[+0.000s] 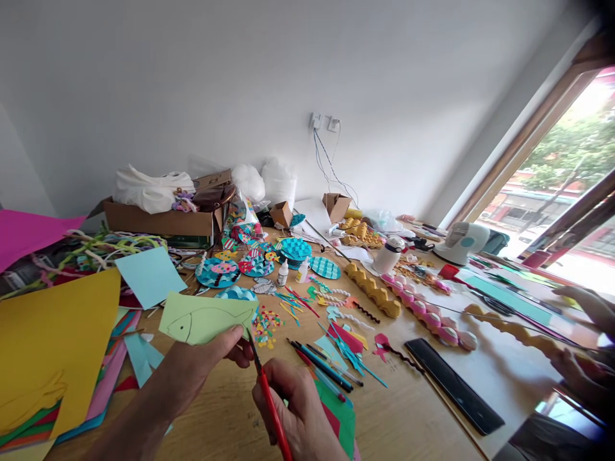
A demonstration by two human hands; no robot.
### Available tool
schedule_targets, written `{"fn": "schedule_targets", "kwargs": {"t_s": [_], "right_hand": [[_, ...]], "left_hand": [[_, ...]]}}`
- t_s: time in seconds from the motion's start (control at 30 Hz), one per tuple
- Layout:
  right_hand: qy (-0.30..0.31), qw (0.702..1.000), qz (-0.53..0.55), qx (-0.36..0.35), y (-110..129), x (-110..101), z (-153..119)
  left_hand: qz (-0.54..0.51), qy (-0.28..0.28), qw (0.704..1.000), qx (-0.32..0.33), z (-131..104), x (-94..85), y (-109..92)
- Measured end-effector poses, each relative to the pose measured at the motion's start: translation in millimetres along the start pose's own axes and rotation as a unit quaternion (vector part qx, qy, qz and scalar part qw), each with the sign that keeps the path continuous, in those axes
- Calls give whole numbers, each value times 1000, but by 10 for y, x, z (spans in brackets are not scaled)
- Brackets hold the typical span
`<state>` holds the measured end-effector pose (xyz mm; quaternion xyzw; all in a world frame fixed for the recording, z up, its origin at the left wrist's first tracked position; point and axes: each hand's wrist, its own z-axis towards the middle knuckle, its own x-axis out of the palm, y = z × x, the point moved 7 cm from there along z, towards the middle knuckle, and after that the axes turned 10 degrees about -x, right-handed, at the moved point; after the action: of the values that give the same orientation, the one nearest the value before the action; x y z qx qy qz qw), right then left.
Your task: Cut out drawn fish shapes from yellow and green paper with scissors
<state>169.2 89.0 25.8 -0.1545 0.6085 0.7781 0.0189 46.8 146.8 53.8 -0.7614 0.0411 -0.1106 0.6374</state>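
Observation:
My left hand (pixel 211 355) pinches the lower right edge of a light green paper (pixel 206 318) with a fish outline drawn on it in dark line. In my right hand (pixel 300 410) is a pair of scissors (pixel 273 410) with red handles, its blades at the paper's right end beside the drawn tail. How far the blades are apart I cannot tell. Just right of the paper lies a scatter of small coloured paper dots (pixel 268 325). Several pens and pencils (pixel 327 368) lie to the right of my hands, above a green paper sheet (pixel 339 410).
Coloured paper sheets (pixel 52 346) are piled at left, with a blue sheet (pixel 150 275) behind. Glue bottles (pixel 282 275) and decorated blue paper plates (pixel 218 274) stand farther back. A black phone (pixel 454 384) lies at right. Another person's hands (pixel 579 378) are at the far right edge.

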Motion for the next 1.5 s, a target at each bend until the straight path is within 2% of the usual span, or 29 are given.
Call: {"fn": "schedule_targets", "kwargs": {"t_s": [0.23, 0.5, 0.67, 0.83, 1.07, 1.5], "right_hand": [[6, 999, -31, -13, 47, -12, -19], [14, 999, -38, -8, 39, -11, -20], [20, 999, -39, -7, 30, -15, -31], [21, 999, -49, -4, 13, -33, -36], [22, 998, -50, -8, 12, -31, -34], [14, 998, -67, 3, 70, -62, -48]], "left_hand": [[-5, 37, 999, 1, -12, 29, -5], [10, 27, 1000, 2, -44, 7, 16], [69, 67, 995, -2, -4, 2, 48], [97, 83, 992, 8, 9, -17, 45], [118, 77, 990, -3, 39, -74, 83], [141, 98, 985, -1, -8, 4, 15]]}}
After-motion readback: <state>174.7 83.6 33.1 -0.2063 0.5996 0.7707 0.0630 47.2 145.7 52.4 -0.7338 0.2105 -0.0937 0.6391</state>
